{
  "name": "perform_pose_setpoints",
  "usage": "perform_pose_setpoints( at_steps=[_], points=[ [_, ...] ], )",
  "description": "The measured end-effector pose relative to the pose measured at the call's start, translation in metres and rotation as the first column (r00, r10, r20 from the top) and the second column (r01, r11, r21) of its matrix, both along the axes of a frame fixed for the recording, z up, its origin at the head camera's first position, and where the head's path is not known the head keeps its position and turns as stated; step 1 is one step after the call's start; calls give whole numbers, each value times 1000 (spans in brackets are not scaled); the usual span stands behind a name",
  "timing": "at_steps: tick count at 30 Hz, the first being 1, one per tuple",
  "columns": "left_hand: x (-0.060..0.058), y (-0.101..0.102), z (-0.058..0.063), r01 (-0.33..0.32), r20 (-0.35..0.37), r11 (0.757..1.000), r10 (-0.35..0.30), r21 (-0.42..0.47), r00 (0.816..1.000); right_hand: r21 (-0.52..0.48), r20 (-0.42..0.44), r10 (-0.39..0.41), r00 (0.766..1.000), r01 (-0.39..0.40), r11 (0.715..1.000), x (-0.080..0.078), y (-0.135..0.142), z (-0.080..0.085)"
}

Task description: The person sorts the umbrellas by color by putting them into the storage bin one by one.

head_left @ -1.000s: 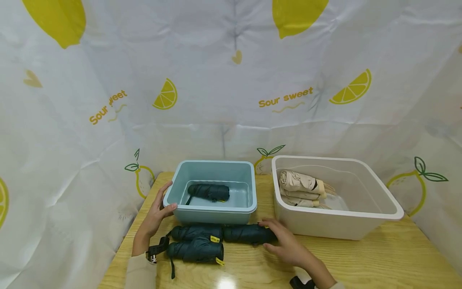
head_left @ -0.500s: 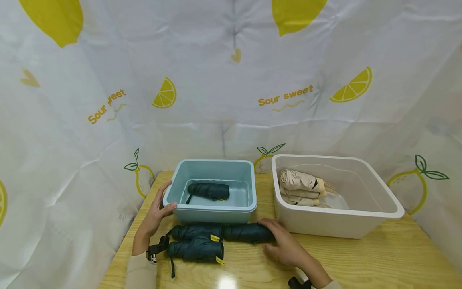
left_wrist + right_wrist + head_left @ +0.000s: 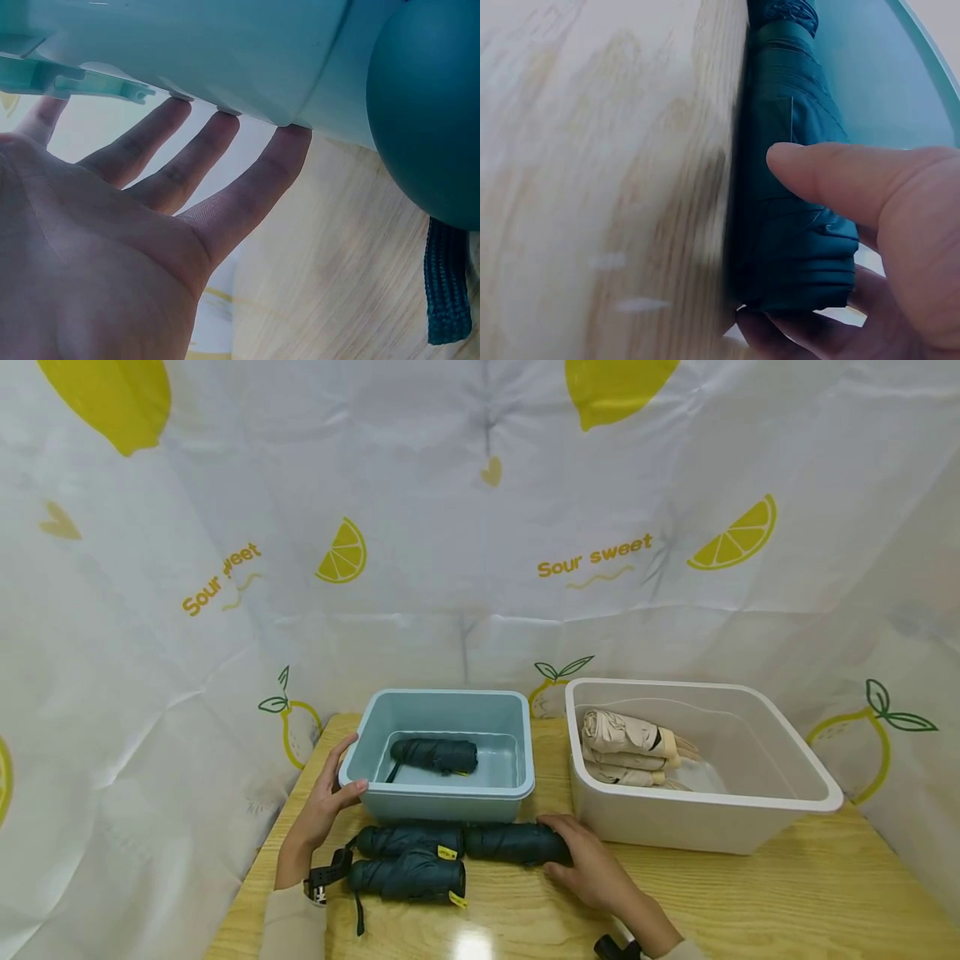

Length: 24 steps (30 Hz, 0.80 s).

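My left hand [image 3: 322, 806] rests on the left side of a light blue bin [image 3: 450, 792], thumb by its front corner. In the left wrist view, straight fingers [image 3: 259, 187] touch the bin's wall with their tips. One dark green folded umbrella [image 3: 435, 754] lies inside this bin. In front of it, my right hand [image 3: 588, 864] grips the right end of another folded umbrella [image 3: 510, 843], which lies on the table. The right wrist view shows the thumb [image 3: 832, 172] across its fabric. Two more folded umbrellas, one behind [image 3: 401, 839] and one nearer [image 3: 405, 878], lie to the left.
A larger off-white bin [image 3: 675, 818] stands at the right, with several beige folded umbrellas [image 3: 626, 735] stacked at its left end. A lemon-print curtain [image 3: 450, 568] hangs behind the wooden table [image 3: 525, 927]. Wrist straps [image 3: 360, 914] trail from the dark umbrellas.
The right hand has shifted very slightly left on the umbrella's end. The left hand stays on the blue bin, and the umbrellas and bins keep their places.
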<state>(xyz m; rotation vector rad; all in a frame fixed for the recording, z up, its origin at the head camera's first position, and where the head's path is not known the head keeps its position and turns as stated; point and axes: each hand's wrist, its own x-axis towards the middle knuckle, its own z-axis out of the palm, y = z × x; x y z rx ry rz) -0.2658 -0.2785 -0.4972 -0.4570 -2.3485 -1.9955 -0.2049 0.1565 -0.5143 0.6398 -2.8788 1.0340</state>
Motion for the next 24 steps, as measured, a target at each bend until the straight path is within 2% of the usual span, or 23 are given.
perform_pose_setpoints(
  at_steps=[5,15,21,24],
  points=[
    [-1,0,0,-8,4,1000,8,-3,1000,1,3,-35,999,35,999,-1,-1,-2],
    [-2,0,-2,-14,5,1000,14,-10,1000,6,-41,-33,999,33,999,-2,3,-3],
    [-2,0,-1,-8,-3,1000,8,-8,1000,-51,-86,-30,996,26,998,-1,7,-6],
    [-1,0,0,-7,-4,1000,7,-5,1000,-105,-65,-39,997,32,994,0,8,-5]
  ],
)
